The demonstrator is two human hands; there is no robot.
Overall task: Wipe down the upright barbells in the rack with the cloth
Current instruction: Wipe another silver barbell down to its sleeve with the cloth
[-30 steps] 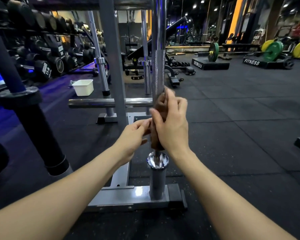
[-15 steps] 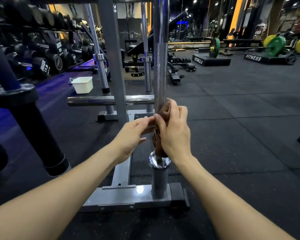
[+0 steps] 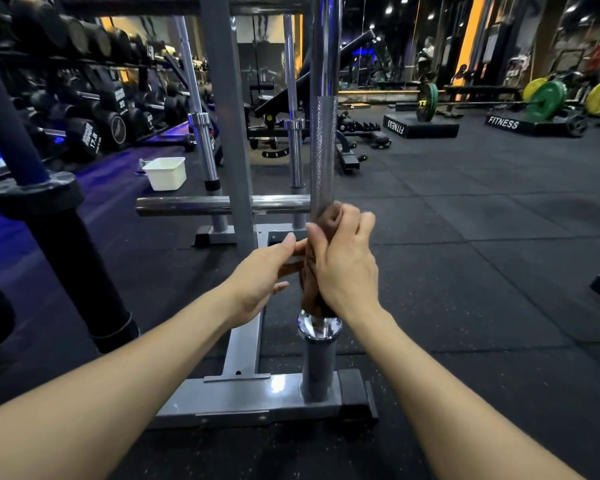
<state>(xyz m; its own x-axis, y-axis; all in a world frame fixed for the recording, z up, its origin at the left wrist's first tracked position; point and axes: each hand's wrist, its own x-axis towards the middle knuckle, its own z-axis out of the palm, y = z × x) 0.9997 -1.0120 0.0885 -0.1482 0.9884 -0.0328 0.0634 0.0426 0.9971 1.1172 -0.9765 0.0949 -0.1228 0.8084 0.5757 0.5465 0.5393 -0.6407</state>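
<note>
A chrome barbell (image 3: 323,140) stands upright in the grey rack (image 3: 243,400), its sleeve in a socket at the base. A brown cloth (image 3: 310,289) is wrapped around the bar just above the chrome collar (image 3: 319,329). My right hand (image 3: 343,268) grips the cloth around the bar. My left hand (image 3: 264,282) pinches the cloth's left edge with thumb and fingers. Two more upright barbells (image 3: 201,133) (image 3: 293,133) stand in the rack's far sockets.
A dumbbell rack (image 3: 84,126) fills the left side. A black and blue bar (image 3: 49,216) leans at the near left. A white tub (image 3: 165,173) sits on the floor behind the rack. Benches and loaded plate platforms (image 3: 534,123) stand far right on black rubber floor.
Both hands with the cloth stay low on the bar, just above the collar. The view has tilted slightly downward.
</note>
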